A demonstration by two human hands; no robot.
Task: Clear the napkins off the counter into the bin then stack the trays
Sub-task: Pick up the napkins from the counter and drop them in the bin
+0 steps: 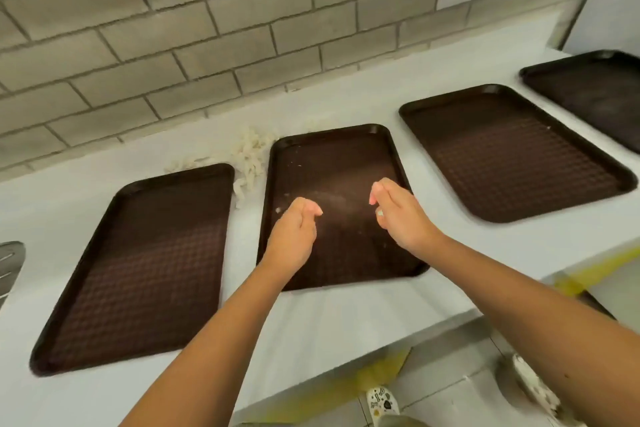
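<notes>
White counter (322, 319) against a grey block wall (173, 28), bearing four dark brown trays with raised rims and a textured floor, laid in a row rising from 8 o'clock to 2 o'clock. First tray (138, 270), at 8 o'clock, lies bare. Second tray (332, 163), at centre, carries scattered pale crumbs and a faint dusty smear across its middle. Third tray (512, 152), at 2 o'clock, shows one small pale speck near its far right corner. Fourth tray (595, 94), at the 2 o'clock edge, is cut off by the frame. All four lie flat and apart from one another, none stacked. Napkins (249, 159): a heap of crumpled whitish paper on the counter at 11 o'clock, in the gap between the first and second trays, trailing back toward the wall and touching or just beside both tray rims. Left hand (294, 232) is above the near half of the second tray, fingers curled loosely inward toward the thumb, holding nothing visible. Right hand (398, 211) is above the same tray's right side, fingers drawn together and bent, thumb tucked near them; whether it pinches a scrap cannot be told. Both forearms are bare. Metal object with slots (10, 267) at the 9 o'clock edge, partly cut off. Below the counter at 5 o'clock: a round bin (530, 381) holding whitish paper, blurred; a patterned shoe (382, 400) on tiled floor; yellow floor markings (374, 374).
</notes>
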